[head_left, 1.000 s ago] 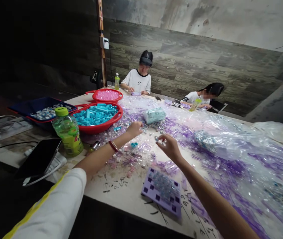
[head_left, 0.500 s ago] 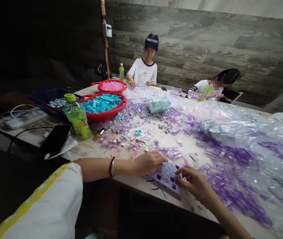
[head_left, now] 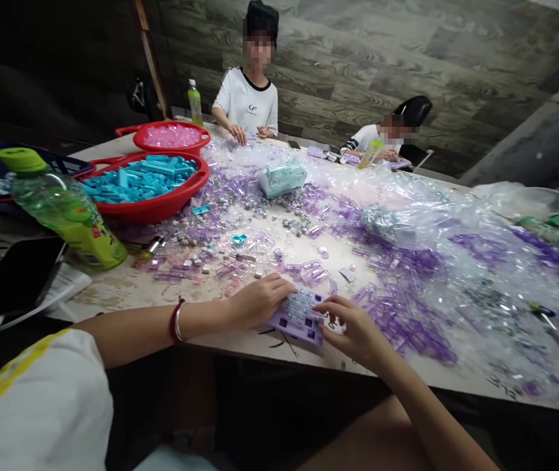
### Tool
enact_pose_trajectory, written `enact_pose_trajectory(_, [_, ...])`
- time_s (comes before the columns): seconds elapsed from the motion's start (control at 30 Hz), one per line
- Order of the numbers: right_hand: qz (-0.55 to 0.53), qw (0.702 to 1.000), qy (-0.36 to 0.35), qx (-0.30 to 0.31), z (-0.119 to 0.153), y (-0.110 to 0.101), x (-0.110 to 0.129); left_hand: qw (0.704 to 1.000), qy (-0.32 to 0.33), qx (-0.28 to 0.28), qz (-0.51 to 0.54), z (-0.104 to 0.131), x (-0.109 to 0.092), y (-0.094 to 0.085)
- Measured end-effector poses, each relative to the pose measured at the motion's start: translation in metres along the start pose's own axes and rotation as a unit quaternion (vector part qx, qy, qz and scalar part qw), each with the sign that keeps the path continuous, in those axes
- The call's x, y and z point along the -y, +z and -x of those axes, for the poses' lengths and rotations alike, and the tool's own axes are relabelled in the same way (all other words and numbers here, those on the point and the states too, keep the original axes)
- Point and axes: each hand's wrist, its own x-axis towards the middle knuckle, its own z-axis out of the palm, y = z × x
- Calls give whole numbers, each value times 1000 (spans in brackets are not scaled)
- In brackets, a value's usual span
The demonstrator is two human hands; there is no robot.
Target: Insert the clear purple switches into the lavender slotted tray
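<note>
A light purple plastic board (head_left: 295, 330) with square dark holes lies at the table's near edge. Clear, pale-blue cube-like pieces (head_left: 302, 304) fill rows in its middle. My left hand (head_left: 260, 301) grips the board from its left and far side, fingertips resting by the pieces. At the right edge is my right hand (head_left: 353, 327), its index fingertip touching the board near the pieces and its thumb lower, apart from it. No piece shows between those fingers. Loose clear purple frames (head_left: 309, 271) lie just beyond the board.
Red baskets hold turquoise pieces (head_left: 152, 176) and pink pieces (head_left: 171, 135) at the left, by a green-capped bottle (head_left: 76, 216) and a phone (head_left: 17, 275). A packet (head_left: 283, 178) lies mid-table. Purple parts (head_left: 407, 320) and plastic bags (head_left: 436, 209) spread right. Two people (head_left: 246, 98) sit opposite.
The view has swung right and down, so things sit further left. My right fingers, earlier close around a small blue piece at the board, are now spread with none visible. My left hand keeps its place.
</note>
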Motion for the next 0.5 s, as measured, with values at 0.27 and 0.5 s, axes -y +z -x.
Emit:
enact_pose_trajectory(0.27, [6, 1000, 2, 25, 3, -1, 1, 1000, 8, 0, -2, 1, 0, -1])
enact_pose_trajectory(0.5, [12, 1000, 21, 11, 3, -2, 2, 1000, 12, -3, -6, 1, 0, 0])
